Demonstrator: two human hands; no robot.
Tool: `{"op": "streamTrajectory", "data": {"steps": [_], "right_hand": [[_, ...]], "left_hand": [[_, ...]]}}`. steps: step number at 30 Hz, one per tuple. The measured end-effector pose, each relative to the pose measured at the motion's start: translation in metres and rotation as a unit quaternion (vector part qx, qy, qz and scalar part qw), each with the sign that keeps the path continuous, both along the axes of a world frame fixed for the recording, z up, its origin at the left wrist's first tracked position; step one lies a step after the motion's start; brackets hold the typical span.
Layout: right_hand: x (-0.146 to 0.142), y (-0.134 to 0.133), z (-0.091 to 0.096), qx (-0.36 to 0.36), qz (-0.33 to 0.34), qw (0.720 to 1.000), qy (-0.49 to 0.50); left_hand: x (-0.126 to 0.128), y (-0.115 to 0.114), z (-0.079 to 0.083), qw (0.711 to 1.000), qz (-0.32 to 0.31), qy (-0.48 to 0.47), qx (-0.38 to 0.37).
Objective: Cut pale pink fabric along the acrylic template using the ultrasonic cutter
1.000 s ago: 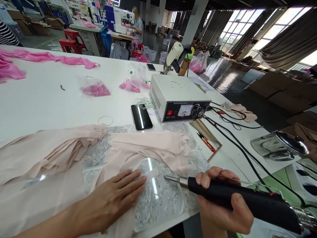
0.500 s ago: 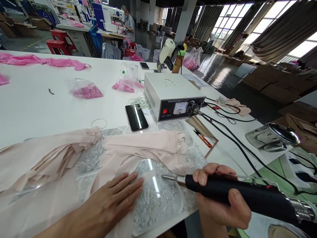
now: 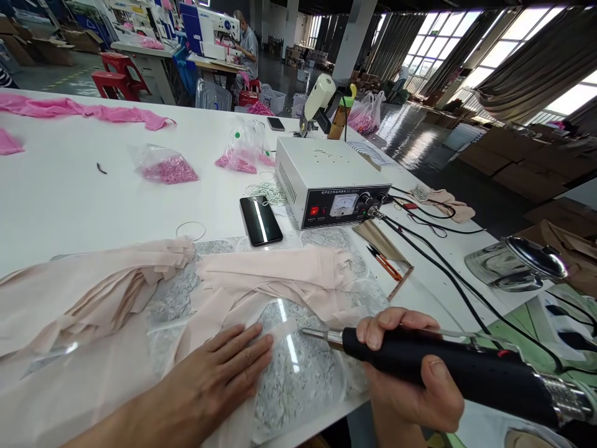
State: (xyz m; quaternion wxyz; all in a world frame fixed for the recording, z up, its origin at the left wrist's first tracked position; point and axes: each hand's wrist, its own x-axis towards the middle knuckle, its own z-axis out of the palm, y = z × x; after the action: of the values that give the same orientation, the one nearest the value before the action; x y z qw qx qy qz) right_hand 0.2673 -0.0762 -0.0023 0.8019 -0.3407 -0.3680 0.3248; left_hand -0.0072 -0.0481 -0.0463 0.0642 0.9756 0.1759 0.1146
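Observation:
My left hand (image 3: 233,367) lies flat, fingers stretched out, on a pale pink fabric strip (image 3: 285,328) whose end sticks out past the fingertips. Wrapped in my right hand (image 3: 410,373) is a black handheld ultrasonic cutter (image 3: 471,373) with a metal tip. The tip points left and is close to the strip's end; I cannot tell whether they touch. Under the work is a clear mat over a grey speckled surface (image 3: 308,386). Beyond my hands lies a bunch of pale pink fabric pieces (image 3: 280,267), with another fanned pile (image 3: 107,286) to the left.
A white control box (image 3: 333,180) with a meter stands ahead, its black cables (image 3: 433,261) running right. Nearby are a black phone (image 3: 261,221), orange-handled tweezers (image 3: 385,261), a glass pot (image 3: 515,264) and bags of pink bits (image 3: 168,168). A person (image 3: 247,46) sits at a sewing machine behind.
My right hand and the cutter have moved slightly left, bringing the tip closer to the strip's end. My left hand stays flat on the fabric. The view has shifted a little.

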Motion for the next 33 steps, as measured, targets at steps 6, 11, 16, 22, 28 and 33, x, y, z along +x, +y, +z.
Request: {"op": "streamTrajectory", "data": {"steps": [6, 11, 16, 22, 28, 33], "right_hand": [[-0.005, 0.003, 0.000, 0.007, 0.021, 1.000, -0.014], [-0.008, 0.004, 0.000, 0.017, 0.030, 0.999, -0.015], [-0.009, 0.004, 0.001, 0.015, 0.025, 0.999, -0.028], [-0.008, 0.007, 0.000, 0.018, 0.034, 0.998, -0.045], [-0.010, 0.012, 0.002, 0.035, 0.022, 0.999, -0.034], [-0.010, 0.014, -0.002, 0.031, 0.033, 0.998, -0.044]], "left_hand": [[0.001, -0.005, -0.002, 1.000, 0.018, 0.010, 0.019], [0.002, -0.006, -0.002, 1.000, 0.012, -0.005, 0.020], [0.002, -0.004, -0.002, 0.999, 0.005, 0.002, 0.039], [0.001, -0.004, -0.003, 0.999, 0.007, 0.006, 0.045], [0.004, -0.001, 0.003, 0.999, -0.004, -0.015, 0.038], [0.004, 0.000, 0.007, 0.999, -0.001, -0.006, 0.045]]}}
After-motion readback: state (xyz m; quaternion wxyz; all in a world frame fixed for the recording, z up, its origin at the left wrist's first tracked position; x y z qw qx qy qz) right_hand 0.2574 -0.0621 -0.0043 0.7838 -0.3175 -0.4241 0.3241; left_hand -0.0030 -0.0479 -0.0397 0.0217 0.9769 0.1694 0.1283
